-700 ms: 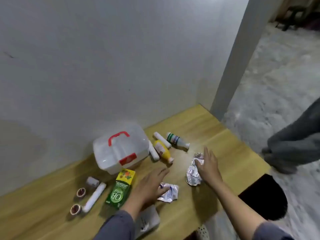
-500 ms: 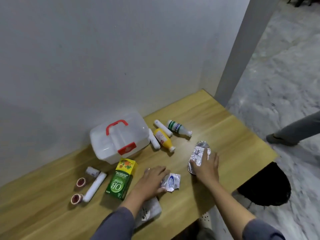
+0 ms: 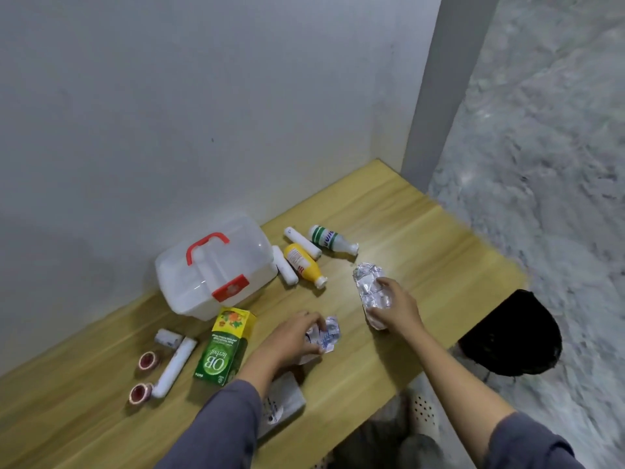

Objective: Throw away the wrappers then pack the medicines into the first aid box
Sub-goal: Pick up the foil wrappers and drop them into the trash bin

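My right hand grips a crumpled silver foil wrapper on the wooden table. My left hand closes on a crumpled white and blue wrapper. The first aid box, translucent white with a red handle and latch, stands shut by the wall. Beside it lie a yellow bottle, a green and white bottle and two white tubes. A green and yellow medicine carton lies in front of the box.
At the left lie a long white tube, two red tape rolls and a small white roll. A white packet lies under my left forearm. A black bin stands on the floor off the table's right edge.
Both hands have closed on their wrappers: the right fingers now curl around the foil wrapper, the left hand bunches the white and blue one. The head camera has tilted down.
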Tool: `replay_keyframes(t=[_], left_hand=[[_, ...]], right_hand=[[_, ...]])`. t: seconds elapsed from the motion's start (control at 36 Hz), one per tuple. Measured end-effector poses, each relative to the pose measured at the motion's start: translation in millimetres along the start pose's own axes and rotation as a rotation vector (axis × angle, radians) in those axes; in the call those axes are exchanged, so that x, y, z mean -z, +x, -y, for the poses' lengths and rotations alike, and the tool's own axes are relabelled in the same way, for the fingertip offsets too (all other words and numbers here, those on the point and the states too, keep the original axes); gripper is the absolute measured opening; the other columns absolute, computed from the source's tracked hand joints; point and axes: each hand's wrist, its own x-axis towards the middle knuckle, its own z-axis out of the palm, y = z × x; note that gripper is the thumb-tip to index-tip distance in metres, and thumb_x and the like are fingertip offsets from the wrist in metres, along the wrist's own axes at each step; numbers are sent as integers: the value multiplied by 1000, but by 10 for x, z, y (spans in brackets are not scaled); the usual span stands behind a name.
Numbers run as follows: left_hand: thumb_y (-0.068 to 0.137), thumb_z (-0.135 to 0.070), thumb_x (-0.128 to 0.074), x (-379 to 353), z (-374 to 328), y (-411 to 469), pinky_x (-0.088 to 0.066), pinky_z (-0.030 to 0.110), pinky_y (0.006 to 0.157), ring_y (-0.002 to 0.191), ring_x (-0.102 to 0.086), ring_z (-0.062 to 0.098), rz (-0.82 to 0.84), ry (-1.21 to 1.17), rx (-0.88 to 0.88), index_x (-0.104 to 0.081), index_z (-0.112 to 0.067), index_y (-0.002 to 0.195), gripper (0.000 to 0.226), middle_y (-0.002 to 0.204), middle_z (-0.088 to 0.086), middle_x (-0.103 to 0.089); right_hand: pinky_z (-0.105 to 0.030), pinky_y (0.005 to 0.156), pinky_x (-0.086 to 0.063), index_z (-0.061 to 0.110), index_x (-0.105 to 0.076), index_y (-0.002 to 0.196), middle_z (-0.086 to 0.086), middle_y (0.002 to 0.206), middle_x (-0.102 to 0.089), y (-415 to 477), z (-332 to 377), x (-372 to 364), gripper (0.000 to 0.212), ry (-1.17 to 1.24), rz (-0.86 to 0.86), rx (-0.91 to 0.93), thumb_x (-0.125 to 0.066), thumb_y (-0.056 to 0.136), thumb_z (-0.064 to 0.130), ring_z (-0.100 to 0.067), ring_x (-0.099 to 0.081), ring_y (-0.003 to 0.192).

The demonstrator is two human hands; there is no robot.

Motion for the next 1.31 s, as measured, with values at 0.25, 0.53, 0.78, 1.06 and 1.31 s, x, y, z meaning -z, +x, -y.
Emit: replay_keyframes(t=[0.25,0.53,0.78,1.06,1.31], left_hand=[[80,-18,-68,195,-1058,570,-44,24,88,102,-57,10,-115,-268,-128,-67,-25,99,21,111,-3,-64],[83,-8,-63,-233,-2949,1769,-39,13,71,96,-50,13,-40,-387,-310,-58,-15,120,38,111,-3,-49],[81,-5,-64,-1242,-4238,2896,-39,23,85,109,-54,30,163,-303,-349,-54,-9,125,45,125,8,-50],[83,1,-59,-2642,-4027,3929,-37,22,88,121,-48,29,320,-191,-146,-49,-6,127,46,130,12,-48],[84,-1,-57,-3420,-3532,4492,-37,19,76,97,-52,19,376,-122,-44,-47,-9,129,47,130,13,-50]], right_hand=[[-20,88,-35,6,-52,127,-16,129,-56,25,-309,1015,60,100,-134,-10,-73,71,0,-29,-52,120],[-16,87,-30,7,-47,133,-16,133,-51,44,-1364,2541,60,232,-422,-228,-64,77,-6,-26,-48,121],[-31,106,-33,8,-42,135,-16,142,-43,283,-2656,3139,62,236,-388,-501,-66,79,-1,-28,-41,131],[-27,102,-35,10,-43,133,-14,138,-45,889,-3955,2894,59,264,-267,-655,-61,79,-4,-27,-44,127],[-24,96,-36,14,-37,139,-14,139,-44,1321,-4712,2419,61,315,-210,-651,-52,83,-4,-26,-44,125]])
